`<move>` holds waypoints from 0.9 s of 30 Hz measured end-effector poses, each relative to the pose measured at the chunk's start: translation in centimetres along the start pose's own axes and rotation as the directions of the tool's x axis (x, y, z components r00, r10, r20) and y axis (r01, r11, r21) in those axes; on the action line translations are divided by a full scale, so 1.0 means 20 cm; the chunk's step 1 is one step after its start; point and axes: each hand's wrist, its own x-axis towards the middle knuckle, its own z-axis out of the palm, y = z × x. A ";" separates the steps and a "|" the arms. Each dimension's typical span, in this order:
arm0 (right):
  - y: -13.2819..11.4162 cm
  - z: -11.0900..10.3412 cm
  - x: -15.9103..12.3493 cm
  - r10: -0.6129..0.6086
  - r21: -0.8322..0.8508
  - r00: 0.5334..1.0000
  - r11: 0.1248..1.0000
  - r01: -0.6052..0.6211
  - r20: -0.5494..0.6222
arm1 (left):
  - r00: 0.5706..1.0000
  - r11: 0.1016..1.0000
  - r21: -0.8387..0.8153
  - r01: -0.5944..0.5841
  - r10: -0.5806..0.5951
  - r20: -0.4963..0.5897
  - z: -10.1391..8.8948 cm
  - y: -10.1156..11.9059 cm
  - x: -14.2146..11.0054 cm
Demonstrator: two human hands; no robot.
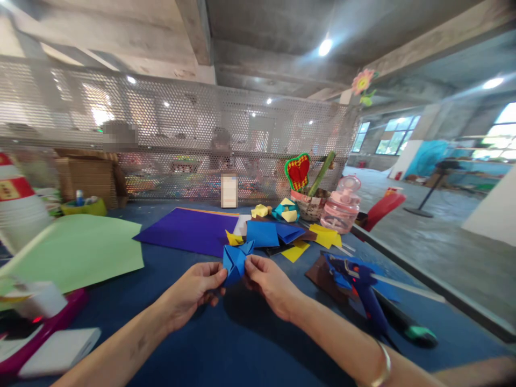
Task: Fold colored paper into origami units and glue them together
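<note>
Head view: a piece of folded blue paper (235,263) is held up above the dark blue tabletop (193,352), the left hand (205,278) pinching its left edge between thumb and fingers and the right hand (263,275) likewise closed on its right edge. The likeliest fault, as judged here, is a crease slipping open or skewing — the cause would be uneven pressure, or one pinch easing before the other. Too firm a grip could crush the thin, layered flaps. A further hazard lies to the right of the folded blue paper, where a blue glue gun (365,293) rests near the right forearm; a careless sweep of that arm could knock it, and a hot nozzle, if it is hot, could mark nearby paper.

Materials: the folded blue paper is matt and crisp-edged, its flaps crossing and rising to pointed corners. Just behind it sits a small yellow folded piece (234,238); behind and to its left, a flat, smooth purple sheet (187,230); farther left, a pale green sheet (86,250) with a gently curving edge. Behind and to its right stand a coarse woven basket (312,207) and a rounded, translucent pink bottle (341,208) — glossy against the matt papers.
</note>
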 end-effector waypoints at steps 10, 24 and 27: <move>-0.03 0.00 0.00 -0.028 0.040 0.998 0.999 0.030 -0.059 | 0.998 0.991 -0.128 -0.048 0.044 -0.033 -0.03 0.01 0.02; -0.02 -0.02 0.00 -0.112 -0.147 0.990 0.984 0.098 -0.091 | 0.995 0.983 -0.150 -0.101 0.099 -0.025 -0.03 0.02 0.02; -0.01 -0.02 0.01 -0.120 -0.191 0.983 0.977 0.093 -0.137 | 0.988 0.982 -0.122 -0.145 0.137 -0.073 -0.04 0.03 0.02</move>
